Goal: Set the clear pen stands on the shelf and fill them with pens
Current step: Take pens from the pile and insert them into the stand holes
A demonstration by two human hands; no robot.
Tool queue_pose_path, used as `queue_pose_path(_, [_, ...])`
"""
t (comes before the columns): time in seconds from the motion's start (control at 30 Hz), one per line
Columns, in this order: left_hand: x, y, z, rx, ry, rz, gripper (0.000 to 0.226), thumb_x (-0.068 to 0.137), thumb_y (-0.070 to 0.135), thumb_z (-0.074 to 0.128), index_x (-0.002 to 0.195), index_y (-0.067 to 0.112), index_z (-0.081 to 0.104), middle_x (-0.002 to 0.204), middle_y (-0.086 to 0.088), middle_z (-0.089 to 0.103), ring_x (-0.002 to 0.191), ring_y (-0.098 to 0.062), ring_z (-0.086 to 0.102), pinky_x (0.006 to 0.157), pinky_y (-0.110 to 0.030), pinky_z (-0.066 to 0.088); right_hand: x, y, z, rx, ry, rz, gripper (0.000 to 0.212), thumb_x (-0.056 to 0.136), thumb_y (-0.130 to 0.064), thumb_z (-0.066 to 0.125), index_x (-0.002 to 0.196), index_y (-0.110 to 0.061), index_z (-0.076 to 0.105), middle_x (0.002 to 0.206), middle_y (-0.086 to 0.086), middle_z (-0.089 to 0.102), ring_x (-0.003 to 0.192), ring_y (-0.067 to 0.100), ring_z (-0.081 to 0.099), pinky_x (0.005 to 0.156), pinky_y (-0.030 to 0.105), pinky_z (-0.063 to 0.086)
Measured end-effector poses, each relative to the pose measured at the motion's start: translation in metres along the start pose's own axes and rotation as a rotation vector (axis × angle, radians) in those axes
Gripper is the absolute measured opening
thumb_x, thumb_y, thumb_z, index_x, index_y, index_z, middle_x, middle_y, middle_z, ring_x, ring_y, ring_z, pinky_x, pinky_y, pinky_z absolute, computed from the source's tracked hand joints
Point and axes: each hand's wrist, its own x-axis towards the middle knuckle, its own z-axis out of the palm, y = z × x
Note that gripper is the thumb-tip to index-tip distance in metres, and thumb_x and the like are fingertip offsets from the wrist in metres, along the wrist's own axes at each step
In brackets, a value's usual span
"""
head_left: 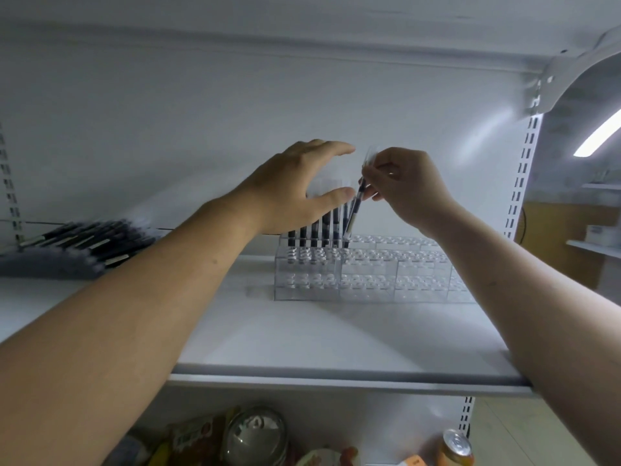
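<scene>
Clear stepped pen stands (369, 274) sit side by side on the white shelf (319, 348). Several black pens with clear caps (314, 232) stand upright in the back row of the leftmost stand. My right hand (408, 190) pinches one more pen (354, 210), tilted, with its lower end at a hole in that back row. My left hand (299, 186) hovers just above the standing pens with fingers spread and thumb out, holding nothing; it hides their caps.
A heap of loose black pens (84, 243) lies at the shelf's left rear. Slotted uprights (521, 176) flank the bay. On the shelf below are packets, a metal lid (255, 435) and a drinks can (455, 447).
</scene>
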Motion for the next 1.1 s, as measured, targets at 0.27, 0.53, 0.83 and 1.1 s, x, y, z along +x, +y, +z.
queue_pose_path(0.27, [0.0, 0.0, 0.002, 0.017, -0.008, -0.059, 0.07, 0.101, 0.062, 0.057, 0.161, 0.034, 0.036, 0.166, 0.01, 0.039, 0.153, -0.014, 0.035, 0.122, -0.042, 0.035, -0.004, -0.007, 0.0, -0.12, -0.067, -0.013, 0.01, 0.099, -0.015, 0.067, 0.097, -0.007, 0.071, 0.075, 0.003, 0.078, 0.07, 0.017, 0.078, 0.075, 0.059, 0.062])
queue_pose_path(0.53, [0.002, -0.004, 0.005, -0.053, -0.001, -0.073, 0.065, 0.1, 0.062, 0.057, 0.157, 0.036, 0.041, 0.163, 0.012, 0.043, 0.149, -0.012, 0.039, 0.12, -0.045, 0.038, -0.011, -0.01, 0.002, -0.185, -0.28, -0.051, 0.014, 0.098, -0.022, 0.072, 0.095, -0.008, 0.072, 0.078, 0.0, 0.079, 0.072, 0.011, 0.078, 0.077, 0.042, 0.066])
queue_pose_path(0.83, [0.003, -0.003, 0.006, -0.092, 0.009, -0.083, 0.058, 0.101, 0.055, 0.062, 0.153, 0.034, 0.046, 0.159, 0.012, 0.045, 0.146, -0.009, 0.04, 0.118, -0.037, 0.037, -0.008, -0.004, -0.001, -0.105, -0.284, 0.099, 0.013, 0.101, -0.013, 0.069, 0.097, 0.0, 0.071, 0.083, 0.009, 0.079, 0.075, 0.02, 0.08, 0.082, 0.046, 0.066])
queue_pose_path(1.1, [0.003, -0.002, 0.008, -0.083, -0.006, -0.09, 0.056, 0.102, 0.052, 0.062, 0.153, 0.033, 0.046, 0.158, 0.012, 0.047, 0.146, -0.009, 0.041, 0.116, -0.034, 0.035, -0.012, -0.002, 0.008, -0.277, -0.399, 0.042, 0.008, 0.097, -0.02, 0.073, 0.097, -0.012, 0.073, 0.079, -0.002, 0.08, 0.076, 0.016, 0.079, 0.079, 0.059, 0.063])
